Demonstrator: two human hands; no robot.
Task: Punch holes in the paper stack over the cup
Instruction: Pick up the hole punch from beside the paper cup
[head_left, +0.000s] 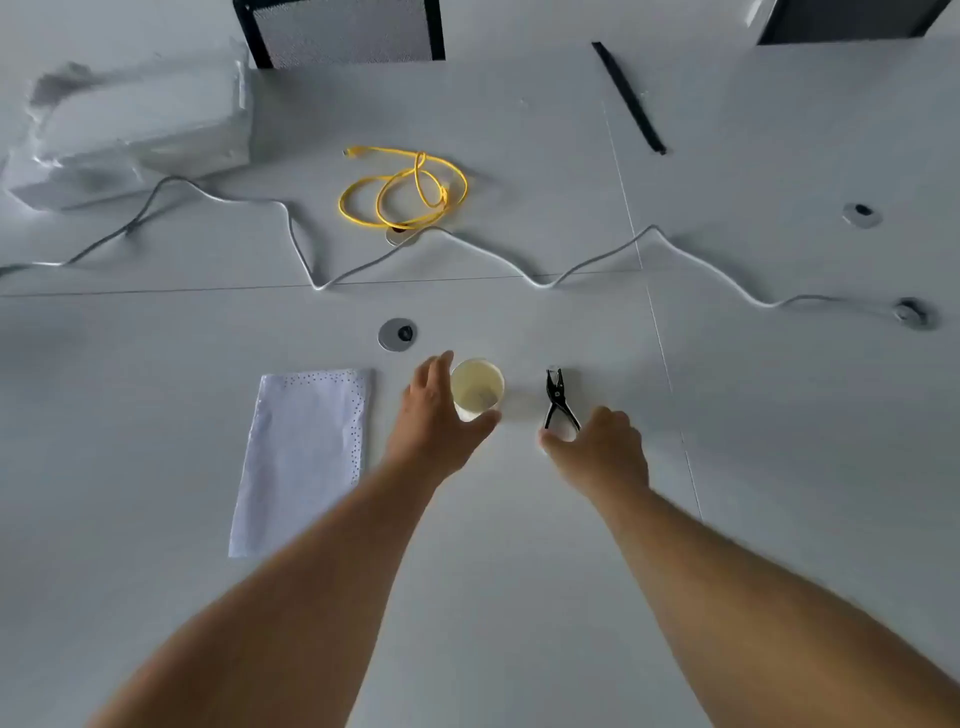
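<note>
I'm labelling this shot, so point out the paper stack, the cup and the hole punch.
paper stack (304, 457), head view, middle of the top sheet
cup (477, 385), head view, inside of the open mouth
hole punch (556, 397), head view, pivot

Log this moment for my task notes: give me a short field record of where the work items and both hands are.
surface: white table
cup: paper cup, upright, centre, between paper and punch
paper stack: flat on table, left of cup, holes already along its top and right edges
hole punch: black, lying on table right of cup
left hand: open, curled around cup's left side
right hand: fingers at punch handles, grip not clear
background: yellow cable, white cord
punching: not under way
</note>
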